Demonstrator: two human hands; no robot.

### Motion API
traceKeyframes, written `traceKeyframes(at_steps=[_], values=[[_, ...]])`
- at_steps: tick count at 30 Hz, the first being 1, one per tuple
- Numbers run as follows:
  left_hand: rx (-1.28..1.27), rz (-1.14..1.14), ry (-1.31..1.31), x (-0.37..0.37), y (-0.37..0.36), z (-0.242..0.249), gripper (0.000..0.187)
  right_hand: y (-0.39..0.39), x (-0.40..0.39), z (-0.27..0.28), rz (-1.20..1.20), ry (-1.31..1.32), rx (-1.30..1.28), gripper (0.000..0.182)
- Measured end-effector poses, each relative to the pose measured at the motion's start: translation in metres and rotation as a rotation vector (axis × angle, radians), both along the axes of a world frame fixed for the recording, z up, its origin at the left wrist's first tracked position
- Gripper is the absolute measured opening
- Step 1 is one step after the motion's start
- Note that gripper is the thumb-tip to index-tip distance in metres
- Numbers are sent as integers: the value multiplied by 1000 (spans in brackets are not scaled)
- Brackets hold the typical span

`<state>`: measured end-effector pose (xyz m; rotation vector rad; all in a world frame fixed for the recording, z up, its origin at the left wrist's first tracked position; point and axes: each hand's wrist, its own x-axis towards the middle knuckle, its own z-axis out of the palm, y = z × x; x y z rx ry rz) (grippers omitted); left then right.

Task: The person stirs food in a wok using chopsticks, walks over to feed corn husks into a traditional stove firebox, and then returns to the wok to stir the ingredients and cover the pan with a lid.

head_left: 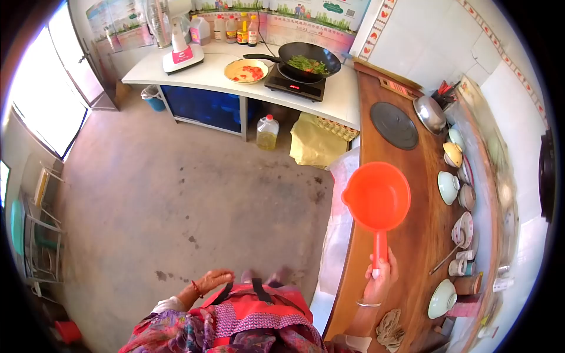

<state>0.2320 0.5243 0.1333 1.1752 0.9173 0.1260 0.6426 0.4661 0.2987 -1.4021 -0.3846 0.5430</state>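
My right hand (382, 275) is closed around the handle of a red plastic water dipper (376, 197), over the wooden counter on my right. The dipper's bowl faces up and points away from me; I cannot make out whether it holds water. My left hand (215, 280) hangs in front of my body at the left, near my red apron (241, 309). Its fingers are stretched out and nothing is in them. A crumpled cloth (390, 330) lies on the counter beside my right wrist.
Ahead, a black wok (329, 60) with green vegetables sits on an induction cooker (293, 88), next to a plate of chopped red food (231, 69). Bowls (447, 187) line the wooden counter (406, 247) by a round black lid (393, 125). An oil jug (268, 132) stands on the floor.
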Motion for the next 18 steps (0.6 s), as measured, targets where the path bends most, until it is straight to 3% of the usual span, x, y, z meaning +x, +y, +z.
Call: traceKeyframes(at_steps=[7,12,14,16,18], values=[[-1,449,-25,44,115,-3,45,123,68,4,70,-56,20,42],[-115,787,144,35,132,-28,40,223,113,15,111,-123,67,40],[-174,883,194,27,128,-46,39,265,127,25,138,-128,60,41],[-375,1085,81,11,125,-79,38,307,138,31,181,-139,60,41],[-417,1055,106,-4,127,-108,37,347,147,31,188,-168,49,40]])
